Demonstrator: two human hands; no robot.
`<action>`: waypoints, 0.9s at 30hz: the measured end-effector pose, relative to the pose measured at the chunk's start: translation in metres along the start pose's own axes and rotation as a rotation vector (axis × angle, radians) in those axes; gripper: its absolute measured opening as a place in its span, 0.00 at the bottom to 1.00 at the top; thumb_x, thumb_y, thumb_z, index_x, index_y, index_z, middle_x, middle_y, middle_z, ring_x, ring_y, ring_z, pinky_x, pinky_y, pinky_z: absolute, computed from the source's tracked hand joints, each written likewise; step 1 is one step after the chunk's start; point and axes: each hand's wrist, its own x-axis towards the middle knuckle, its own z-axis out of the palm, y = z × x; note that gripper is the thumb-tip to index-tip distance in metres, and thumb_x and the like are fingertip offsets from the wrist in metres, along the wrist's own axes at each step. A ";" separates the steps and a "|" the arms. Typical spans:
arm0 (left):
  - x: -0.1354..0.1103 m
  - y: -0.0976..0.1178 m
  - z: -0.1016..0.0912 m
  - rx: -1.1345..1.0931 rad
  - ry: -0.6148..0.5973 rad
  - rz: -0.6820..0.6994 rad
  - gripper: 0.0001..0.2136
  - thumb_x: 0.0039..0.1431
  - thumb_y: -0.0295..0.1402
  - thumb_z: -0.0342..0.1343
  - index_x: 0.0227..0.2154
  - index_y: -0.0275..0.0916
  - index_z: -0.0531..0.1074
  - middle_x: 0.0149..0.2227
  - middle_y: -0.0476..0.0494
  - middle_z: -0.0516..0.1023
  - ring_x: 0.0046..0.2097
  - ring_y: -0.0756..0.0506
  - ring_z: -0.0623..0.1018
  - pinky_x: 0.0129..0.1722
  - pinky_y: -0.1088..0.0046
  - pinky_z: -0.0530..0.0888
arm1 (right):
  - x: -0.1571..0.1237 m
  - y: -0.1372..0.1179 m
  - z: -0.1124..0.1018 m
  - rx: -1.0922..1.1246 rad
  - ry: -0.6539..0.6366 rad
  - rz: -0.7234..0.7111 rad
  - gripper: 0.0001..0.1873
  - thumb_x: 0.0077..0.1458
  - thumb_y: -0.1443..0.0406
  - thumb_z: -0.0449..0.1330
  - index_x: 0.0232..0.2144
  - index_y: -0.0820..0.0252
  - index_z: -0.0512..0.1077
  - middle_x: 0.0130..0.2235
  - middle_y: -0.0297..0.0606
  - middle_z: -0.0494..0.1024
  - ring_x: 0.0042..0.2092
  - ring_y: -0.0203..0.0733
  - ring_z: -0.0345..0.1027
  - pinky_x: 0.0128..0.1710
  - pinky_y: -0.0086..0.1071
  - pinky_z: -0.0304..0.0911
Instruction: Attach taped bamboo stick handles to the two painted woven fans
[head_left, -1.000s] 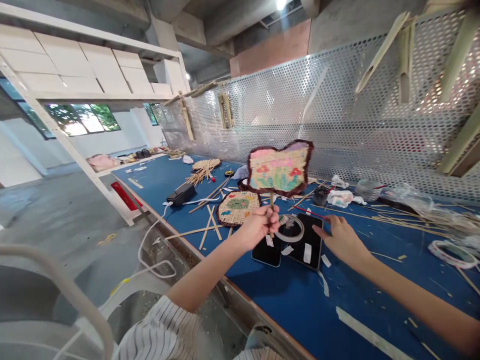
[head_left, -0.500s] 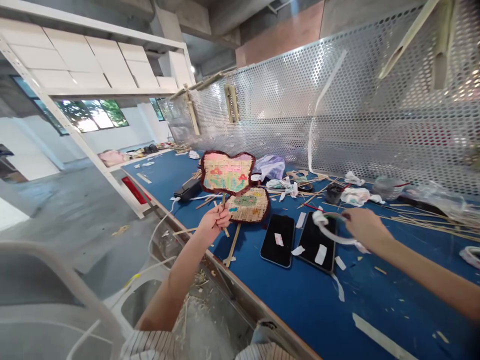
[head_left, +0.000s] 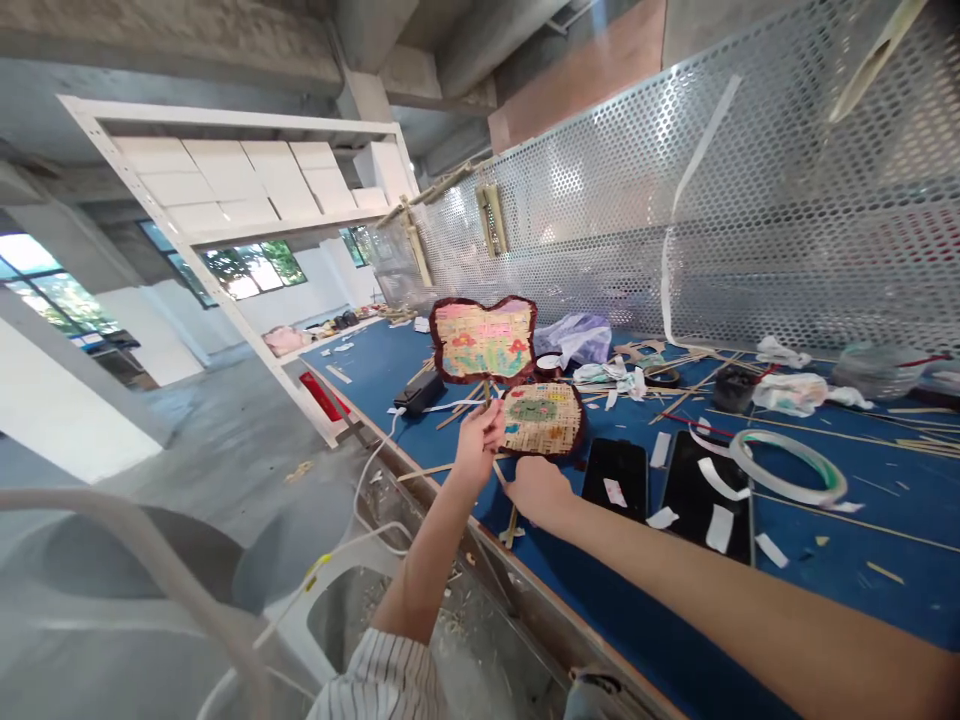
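Note:
My left hand (head_left: 480,438) is closed round the thin stick handle of a woven fan (head_left: 484,340) with a dark red fuzzy rim and painted flowers, held upright over the blue table (head_left: 847,560). My right hand (head_left: 536,490) reaches across to the second woven fan (head_left: 541,420), which lies flat on the table; its fingers curl at that fan's lower edge and handle, and I cannot see whether they grip it. A ring of tape (head_left: 787,466) lies on the table to the right, apart from both hands.
Two black phones (head_left: 615,470) (head_left: 709,495) with bits of tape on them lie beside the flat fan. Bamboo strips, tissue, a black charger box (head_left: 418,392) and a purple bag (head_left: 574,338) are scattered behind. A perforated metal panel (head_left: 675,220) backs the table.
My right hand has put down the tape ring on the table and moved left to the flat fan. The camera has swung left. My left hand still holds the upright fan.

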 end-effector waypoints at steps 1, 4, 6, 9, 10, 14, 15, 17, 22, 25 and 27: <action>0.002 -0.001 0.001 0.007 0.000 0.008 0.08 0.52 0.31 0.61 0.28 0.30 0.71 0.17 0.57 0.59 0.14 0.62 0.51 0.14 0.85 0.48 | 0.003 0.000 0.001 0.002 -0.035 0.057 0.12 0.60 0.61 0.56 0.46 0.52 0.70 0.51 0.43 0.72 0.47 0.44 0.68 0.43 0.41 0.69; 0.003 -0.001 0.004 0.015 -0.007 0.025 0.08 0.50 0.29 0.61 0.32 0.30 0.74 0.16 0.57 0.61 0.14 0.61 0.50 0.13 0.83 0.46 | 0.004 0.001 -0.009 0.015 -0.138 0.224 0.13 0.60 0.61 0.56 0.47 0.56 0.69 0.50 0.42 0.72 0.46 0.43 0.69 0.43 0.42 0.68; 0.001 0.001 0.007 0.011 -0.014 0.037 0.08 0.52 0.29 0.60 0.35 0.30 0.75 0.16 0.58 0.60 0.13 0.61 0.50 0.13 0.83 0.47 | -0.001 0.000 -0.020 0.055 -0.180 0.278 0.16 0.60 0.60 0.56 0.49 0.59 0.68 0.50 0.42 0.71 0.46 0.43 0.69 0.44 0.42 0.68; -0.002 0.008 0.013 0.001 -0.008 0.065 0.07 0.56 0.31 0.58 0.32 0.31 0.75 0.14 0.59 0.54 0.14 0.60 0.50 0.13 0.83 0.48 | -0.014 0.001 -0.041 0.126 -0.208 0.293 0.17 0.60 0.60 0.57 0.50 0.61 0.67 0.50 0.42 0.72 0.46 0.43 0.70 0.44 0.43 0.68; -0.002 0.010 0.015 -0.003 -0.003 0.078 0.07 0.57 0.32 0.58 0.30 0.31 0.74 0.14 0.59 0.53 0.14 0.60 0.50 0.13 0.83 0.49 | -0.018 0.002 -0.049 0.148 -0.207 0.286 0.17 0.60 0.60 0.57 0.49 0.61 0.67 0.49 0.42 0.72 0.45 0.43 0.70 0.43 0.42 0.68; -0.002 0.017 0.024 -0.021 0.014 0.145 0.13 0.60 0.36 0.56 0.23 0.34 0.69 0.16 0.56 0.59 0.15 0.60 0.52 0.15 0.84 0.51 | -0.035 0.008 -0.088 0.205 -0.122 0.225 0.17 0.60 0.59 0.56 0.49 0.62 0.68 0.47 0.41 0.73 0.43 0.42 0.70 0.42 0.41 0.69; -0.001 0.016 0.027 -0.024 0.016 0.160 0.13 0.60 0.37 0.56 0.23 0.34 0.68 0.17 0.55 0.62 0.15 0.60 0.54 0.15 0.84 0.53 | -0.038 0.010 -0.098 0.212 -0.081 0.204 0.17 0.60 0.59 0.56 0.48 0.62 0.68 0.47 0.41 0.73 0.43 0.41 0.71 0.41 0.41 0.69; 0.001 0.014 0.034 -0.025 0.013 0.180 0.14 0.59 0.38 0.57 0.22 0.34 0.67 0.20 0.52 0.66 0.17 0.59 0.57 0.16 0.84 0.55 | -0.043 0.012 -0.119 0.216 0.013 0.163 0.17 0.60 0.59 0.56 0.48 0.62 0.68 0.46 0.41 0.73 0.42 0.41 0.71 0.40 0.40 0.69; 0.008 -0.004 0.061 0.003 -0.049 0.167 0.13 0.55 0.38 0.61 0.23 0.34 0.68 0.24 0.49 0.73 0.18 0.59 0.62 0.16 0.84 0.57 | -0.040 0.014 -0.172 0.181 0.262 0.076 0.17 0.60 0.59 0.56 0.49 0.61 0.67 0.48 0.41 0.72 0.43 0.42 0.70 0.41 0.41 0.69; 0.012 -0.019 0.080 0.024 -0.116 0.105 0.11 0.52 0.36 0.63 0.25 0.33 0.70 0.27 0.45 0.77 0.21 0.55 0.70 0.19 0.82 0.64 | -0.036 0.016 -0.197 0.151 0.361 0.046 0.17 0.60 0.60 0.56 0.50 0.61 0.67 0.48 0.42 0.72 0.44 0.42 0.70 0.42 0.42 0.69; 0.015 -0.030 0.093 0.023 -0.163 0.048 0.10 0.51 0.36 0.64 0.27 0.33 0.71 0.29 0.41 0.79 0.27 0.50 0.77 0.26 0.78 0.71 | -0.035 0.018 -0.207 0.138 0.400 0.030 0.18 0.60 0.60 0.57 0.50 0.61 0.67 0.49 0.42 0.72 0.45 0.43 0.70 0.42 0.42 0.69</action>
